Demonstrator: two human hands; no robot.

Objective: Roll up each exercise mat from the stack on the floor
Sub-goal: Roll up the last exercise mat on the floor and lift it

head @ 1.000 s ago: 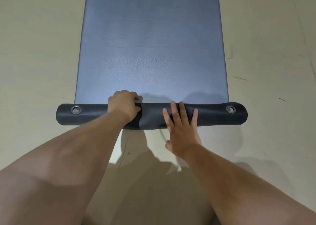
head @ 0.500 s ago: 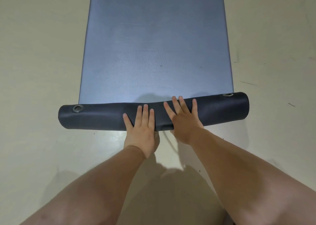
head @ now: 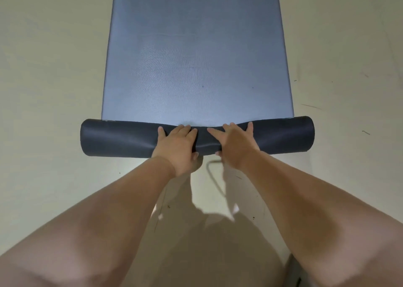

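Note:
A blue-grey exercise mat (head: 196, 58) lies flat on the floor and runs away from me. Its near end is wound into a dark roll (head: 120, 138) lying crosswise. My left hand (head: 176, 147) and my right hand (head: 235, 147) sit side by side on the middle of the roll. On each hand the fingers wrap over the top to the far edge and the thumb is tucked at the near side. The roll is squeezed in between my hands. Small metal eyelets peek out at the roll's two far corners.
Pale bare floor (head: 43, 90) surrounds the mat on both sides. A thin cord (head: 212, 177) lies on the floor just behind the roll, between my forearms. The corner of a grey object (head: 294, 273) shows at the bottom right.
The roll has turned forward and grown thicker, and the eyelets have rotated to its far edge. Both hands went from lying flat on it to wrapping over its top.

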